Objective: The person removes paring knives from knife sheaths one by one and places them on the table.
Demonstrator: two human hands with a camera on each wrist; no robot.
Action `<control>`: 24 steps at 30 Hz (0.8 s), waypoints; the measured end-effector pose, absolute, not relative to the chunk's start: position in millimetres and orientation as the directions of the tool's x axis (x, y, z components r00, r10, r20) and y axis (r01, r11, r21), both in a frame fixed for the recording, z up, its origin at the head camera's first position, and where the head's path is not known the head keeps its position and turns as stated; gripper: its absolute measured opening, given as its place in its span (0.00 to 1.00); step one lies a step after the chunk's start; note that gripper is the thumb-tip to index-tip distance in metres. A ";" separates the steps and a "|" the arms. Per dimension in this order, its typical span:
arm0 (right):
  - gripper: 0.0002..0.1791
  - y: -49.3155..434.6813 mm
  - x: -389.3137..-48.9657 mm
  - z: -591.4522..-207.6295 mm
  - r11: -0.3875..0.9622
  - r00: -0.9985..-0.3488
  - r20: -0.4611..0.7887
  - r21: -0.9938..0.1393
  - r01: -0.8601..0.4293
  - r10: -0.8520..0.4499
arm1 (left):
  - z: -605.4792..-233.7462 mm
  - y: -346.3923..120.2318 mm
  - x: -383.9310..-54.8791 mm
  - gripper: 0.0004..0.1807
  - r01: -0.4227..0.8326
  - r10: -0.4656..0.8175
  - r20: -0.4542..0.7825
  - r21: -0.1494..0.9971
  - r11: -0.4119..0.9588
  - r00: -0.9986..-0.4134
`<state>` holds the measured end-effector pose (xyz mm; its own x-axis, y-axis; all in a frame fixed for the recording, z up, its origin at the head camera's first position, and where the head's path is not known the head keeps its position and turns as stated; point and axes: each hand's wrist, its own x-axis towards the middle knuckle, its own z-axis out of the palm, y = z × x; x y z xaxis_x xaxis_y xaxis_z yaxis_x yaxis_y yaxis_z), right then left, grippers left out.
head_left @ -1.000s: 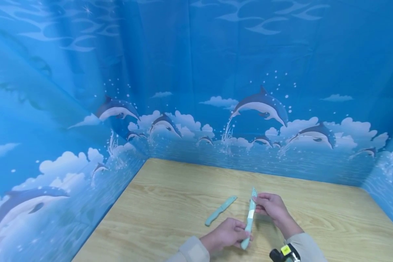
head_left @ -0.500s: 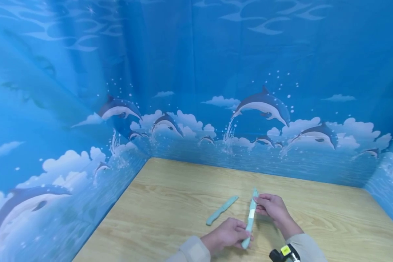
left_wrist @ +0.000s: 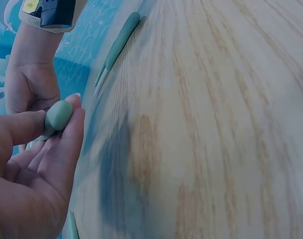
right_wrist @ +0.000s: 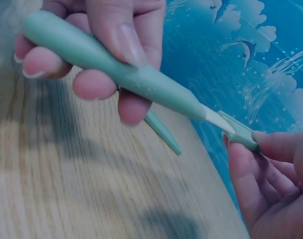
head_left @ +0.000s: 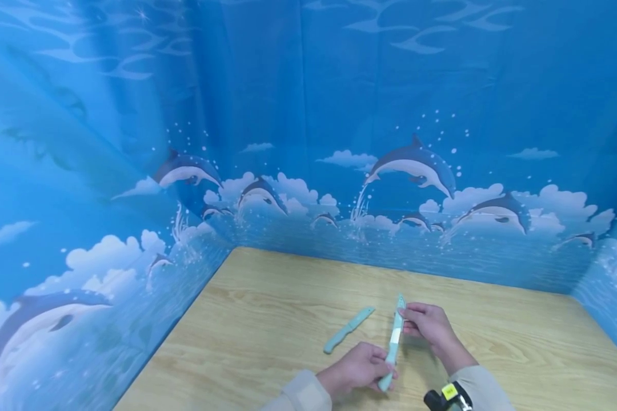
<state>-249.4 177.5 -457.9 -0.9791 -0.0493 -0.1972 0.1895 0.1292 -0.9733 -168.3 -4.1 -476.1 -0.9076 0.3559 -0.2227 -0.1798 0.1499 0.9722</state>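
Observation:
A small knife (head_left: 395,335) with a mint-green handle and a pale blade stands slanted between both hands, above the table. My left hand (head_left: 357,365) grips its handle (right_wrist: 156,92) between thumb and fingers, with the rounded butt showing in the left wrist view. The right hand (head_left: 429,324) pinches the green blade cover (right_wrist: 243,139) at the far end. A short stretch of bare blade (right_wrist: 216,119) shows between handle and cover; the rest of the blade is hidden inside the cover. To the left lies a second green knife (head_left: 348,330), its blade covered.
Another green-handled tool (left_wrist: 122,40) with a thin pale end lies on the wooden table (head_left: 267,308) in the left wrist view. Blue dolphin-print curtains (head_left: 308,142) rise along the table's back and sides. A black camera with a yellow label (head_left: 448,395) sits on the right wrist.

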 end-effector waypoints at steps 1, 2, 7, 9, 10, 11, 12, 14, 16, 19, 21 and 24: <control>0.25 177.3 -249.3 -457.9 0.122 -0.979 -0.199 -0.974 0.191 -0.051 | -476.1 -4.3 -168.2 0.07 -0.181 0.355 -0.225 0.972 0.153 -0.907; 0.26 177.3 -249.3 -457.9 0.117 -0.979 -0.199 -0.974 0.192 -0.054 | -476.1 -4.6 -168.0 0.07 -0.181 0.358 -0.226 0.971 0.155 -0.906; 0.26 177.3 -249.2 -459.2 0.107 -0.977 -0.207 -0.974 0.201 -0.053 | -475.7 -6.8 -167.3 0.08 -0.187 0.376 -0.230 0.971 0.147 -0.898; 0.26 177.1 -248.9 -459.3 0.106 -0.976 -0.211 -0.973 0.205 -0.049 | -475.7 -7.4 -167.4 0.08 -0.187 0.376 -0.230 0.971 0.146 -0.897; 0.25 177.3 -248.7 -459.2 0.105 -0.976 -0.212 -0.973 0.206 -0.047 | -475.9 -7.1 -167.6 0.08 -0.188 0.375 -0.229 0.972 0.143 -0.898; 0.25 177.4 -248.5 -459.0 0.105 -0.976 -0.213 -0.973 0.207 -0.045 | -475.9 -6.8 -167.7 0.09 -0.186 0.374 -0.226 0.972 0.140 -0.899; 0.25 177.5 -248.4 -458.7 0.105 -0.976 -0.212 -0.973 0.207 -0.043 | -475.9 -6.5 -167.7 0.09 -0.186 0.375 -0.224 0.973 0.135 -0.900; 0.24 177.1 -248.3 -457.9 0.103 -0.977 -0.210 -0.973 0.206 -0.039 | -475.9 -5.4 -167.5 0.08 -0.182 0.372 -0.220 0.974 0.135 -0.902; 0.24 176.7 -248.5 -456.9 0.104 -0.978 -0.208 -0.974 0.203 -0.035 | -475.9 -4.2 -166.9 0.08 -0.183 0.370 -0.219 0.975 0.129 -0.903; 0.25 176.4 -248.7 -455.6 0.114 -0.979 -0.200 -0.974 0.195 -0.036 | -475.7 -2.9 -166.2 0.07 -0.188 0.365 -0.225 0.973 0.134 -0.903; 0.25 176.6 -248.7 -455.0 0.120 -0.980 -0.197 -0.974 0.191 -0.038 | -475.4 -2.8 -166.0 0.06 -0.194 0.366 -0.230 0.972 0.132 -0.902; 0.26 177.4 -248.3 -454.3 0.118 -0.979 -0.200 -0.974 0.194 -0.040 | -474.7 -3.6 -166.2 0.07 -0.197 0.373 -0.232 0.972 0.130 -0.898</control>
<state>-248.3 177.4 -454.3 -0.9790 -0.0404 -0.1998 0.1939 0.1176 -0.9739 -166.2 -3.6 -474.7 -0.8982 0.3732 -0.2321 -0.1969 0.1305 0.9717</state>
